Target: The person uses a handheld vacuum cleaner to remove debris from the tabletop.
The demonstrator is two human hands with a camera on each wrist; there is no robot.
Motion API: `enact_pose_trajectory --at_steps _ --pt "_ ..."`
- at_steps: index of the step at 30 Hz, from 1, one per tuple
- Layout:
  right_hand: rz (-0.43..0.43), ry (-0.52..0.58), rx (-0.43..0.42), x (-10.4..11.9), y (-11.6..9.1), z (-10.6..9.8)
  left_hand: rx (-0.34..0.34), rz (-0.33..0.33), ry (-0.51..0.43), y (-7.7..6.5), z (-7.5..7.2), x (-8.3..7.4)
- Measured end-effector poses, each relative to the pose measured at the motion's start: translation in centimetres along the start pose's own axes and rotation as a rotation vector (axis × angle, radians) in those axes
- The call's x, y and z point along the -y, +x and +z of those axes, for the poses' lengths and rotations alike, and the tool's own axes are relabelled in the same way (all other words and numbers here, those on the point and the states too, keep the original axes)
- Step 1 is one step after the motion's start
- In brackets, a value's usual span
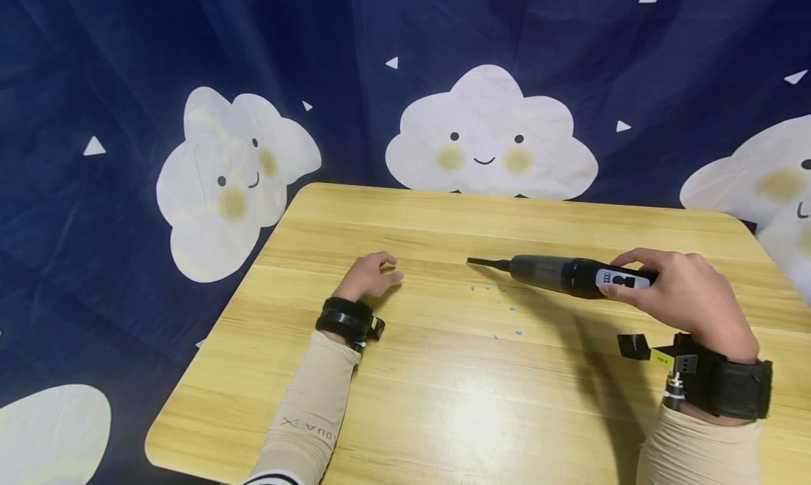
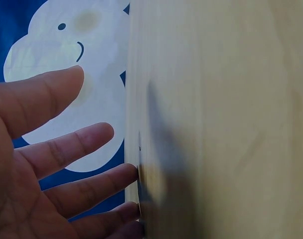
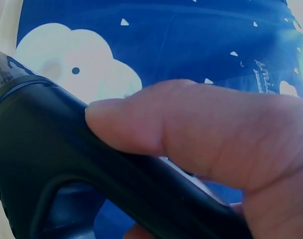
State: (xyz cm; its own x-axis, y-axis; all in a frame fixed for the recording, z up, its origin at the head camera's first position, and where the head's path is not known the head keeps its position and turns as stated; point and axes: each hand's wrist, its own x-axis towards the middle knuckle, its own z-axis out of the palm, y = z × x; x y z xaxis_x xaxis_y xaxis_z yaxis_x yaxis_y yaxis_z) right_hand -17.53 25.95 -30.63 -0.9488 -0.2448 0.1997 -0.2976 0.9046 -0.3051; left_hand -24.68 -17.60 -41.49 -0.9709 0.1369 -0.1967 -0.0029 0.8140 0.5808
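My right hand (image 1: 690,295) grips the handle of a black handheld vacuum cleaner (image 1: 548,274), which has a smoky clear dust cup and a narrow nozzle (image 1: 491,262) pointing left. In the right wrist view, the thumb (image 3: 161,119) lies along the top of the vacuum's handle, while most of the other fingers are hidden. Small blue scraps (image 1: 518,333) are scattered on the wooden table (image 1: 405,400), in front of and below the nozzle. Left of the nozzle, my left hand (image 1: 369,275) rests at the tabletop with loose, spread fingers (image 2: 91,191) and holds nothing.
A dark blue curtain (image 1: 355,34) with white smiling clouds hangs behind the table's far edge and down its left side. Both wrists wear black straps with small cameras. The right arm and vacuum cast a long shadow across the tabletop.
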Motion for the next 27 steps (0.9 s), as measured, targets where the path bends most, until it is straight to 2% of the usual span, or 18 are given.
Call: enact_pose_trajectory --at_steps 17,27 --pt "0.006 -0.006 0.008 0.4 0.4 0.2 -0.004 0.014 0.013 -0.1 -0.1 0.0" --pt "0.007 -0.001 -0.036 1.0 0.3 0.4 0.000 0.009 0.011 0.0 -0.1 0.0"
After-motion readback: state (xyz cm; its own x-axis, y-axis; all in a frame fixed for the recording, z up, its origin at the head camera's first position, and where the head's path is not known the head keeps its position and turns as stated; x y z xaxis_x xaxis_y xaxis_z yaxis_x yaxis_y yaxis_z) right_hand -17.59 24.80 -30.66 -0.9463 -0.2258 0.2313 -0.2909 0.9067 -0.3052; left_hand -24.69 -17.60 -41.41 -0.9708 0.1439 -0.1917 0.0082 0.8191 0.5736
